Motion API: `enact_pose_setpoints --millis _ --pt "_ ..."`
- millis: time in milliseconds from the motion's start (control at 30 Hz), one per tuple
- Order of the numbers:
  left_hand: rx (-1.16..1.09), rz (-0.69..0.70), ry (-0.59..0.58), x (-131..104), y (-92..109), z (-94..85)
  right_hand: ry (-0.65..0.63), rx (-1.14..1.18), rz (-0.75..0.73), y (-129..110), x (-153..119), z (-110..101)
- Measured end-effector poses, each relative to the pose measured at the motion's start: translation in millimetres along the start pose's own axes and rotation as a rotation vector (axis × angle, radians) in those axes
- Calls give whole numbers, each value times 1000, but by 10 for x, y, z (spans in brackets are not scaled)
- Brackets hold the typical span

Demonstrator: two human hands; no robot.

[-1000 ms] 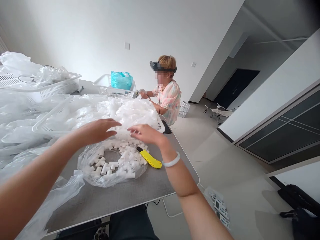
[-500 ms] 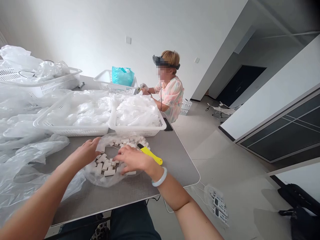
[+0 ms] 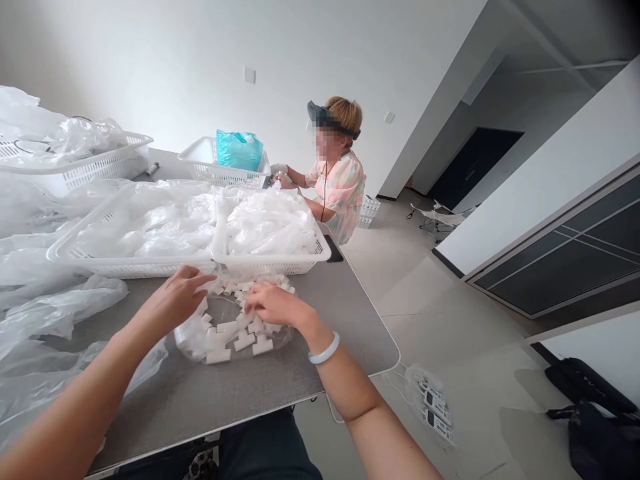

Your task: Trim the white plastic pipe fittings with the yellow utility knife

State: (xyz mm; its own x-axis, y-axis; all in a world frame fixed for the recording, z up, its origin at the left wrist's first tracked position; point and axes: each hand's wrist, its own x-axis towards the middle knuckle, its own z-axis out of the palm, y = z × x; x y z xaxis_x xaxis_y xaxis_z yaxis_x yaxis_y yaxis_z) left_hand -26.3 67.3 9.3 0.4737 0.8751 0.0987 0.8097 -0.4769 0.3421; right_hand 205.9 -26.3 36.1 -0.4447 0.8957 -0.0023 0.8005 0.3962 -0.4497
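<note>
Where the clear bag [image 3: 187,341] lies, at the lower centre of the frame, the left hand [image 3: 186,293] stands at its upper-left edge, thumb and fingers parted, nothing seen between them. The right hand [image 3: 273,305] curls over the white fittings [image 3: 245,341] inside; whether it grips any cannot be told. By appearance, the fittings should prove light, stiff and smooth, the bag soft, slippery and easily torn. Advised hold: single fittings by the stem; the bag by gathered folds at opposite sides.

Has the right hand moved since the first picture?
Yes. Judged against the front edge of the nearby white basket, the right hand has come down: it overlapped that edge in view; now it shows below, over white T-shaped pieces.
</note>
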Motion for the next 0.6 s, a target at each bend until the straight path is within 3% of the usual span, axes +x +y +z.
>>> enact_pose_setpoints --millis 100,167,200,300,400,467,533,600 --pt "155 94 113 -140 57 -39 -167 91 -76 -26 -78 -71" --pt "174 194 185 -313 165 -29 -182 88 -30 -79 -138 -101" --pt "157 262 166 -414 221 -2 -169 56 1 -115 -171 -102" --pt "127 442 -65 -674 341 133 -152 -127 -9 -227 -243 -32" --pt "281 389 -192 -707 397 183 -171 -360 -55 -285 -188 70" --pt "369 292 -158 -588 439 95 -35 -476 20 -278 -76 82" --pt "392 203 -23 -427 486 -55 169 -510 108 -254 39 33" --pt "397 134 46 -294 501 -192 292 -475 132 -233 96 -45"
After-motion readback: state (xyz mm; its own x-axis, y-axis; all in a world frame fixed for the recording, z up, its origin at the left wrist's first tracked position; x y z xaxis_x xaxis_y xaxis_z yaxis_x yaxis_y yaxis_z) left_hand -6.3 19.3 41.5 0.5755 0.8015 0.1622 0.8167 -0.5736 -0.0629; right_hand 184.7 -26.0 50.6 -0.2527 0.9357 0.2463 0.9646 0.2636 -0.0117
